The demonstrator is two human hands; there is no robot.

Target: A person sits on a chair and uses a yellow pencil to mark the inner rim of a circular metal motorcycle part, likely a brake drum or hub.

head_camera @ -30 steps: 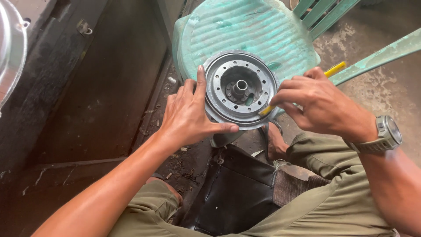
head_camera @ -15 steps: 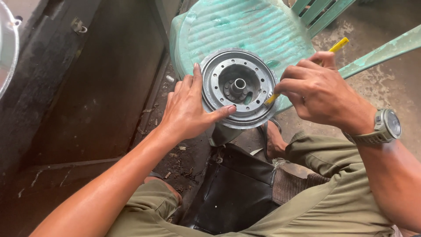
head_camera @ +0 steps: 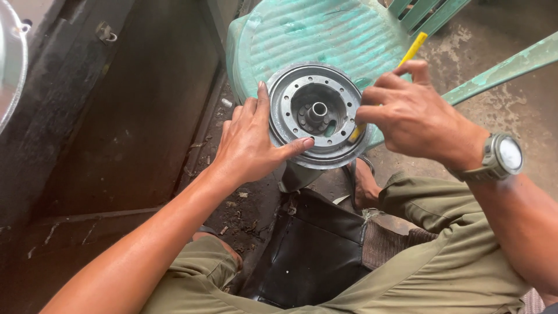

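A round grey metal disc with a central hub and a ring of holes (head_camera: 317,113) lies flat on the front edge of a green plastic chair seat (head_camera: 325,35). My left hand (head_camera: 253,139) grips its left rim, thumb pressed on the disc's face. My right hand (head_camera: 412,116) holds a yellow-handled tool (head_camera: 412,49) upright, its tip set against the disc's right inner edge; my fingers hide the shaft.
A dark wooden panel (head_camera: 116,116) with a metal latch stands to the left. A shiny metal rim (head_camera: 9,64) shows at the far left edge. A black bag (head_camera: 314,250) lies between my knees, over a dirty concrete floor (head_camera: 523,99). I wear a wristwatch (head_camera: 500,157).
My right hand has lifted and tipped the yellow tool more upright at the disc's right edge. The left hand's grip on the rim has stayed.
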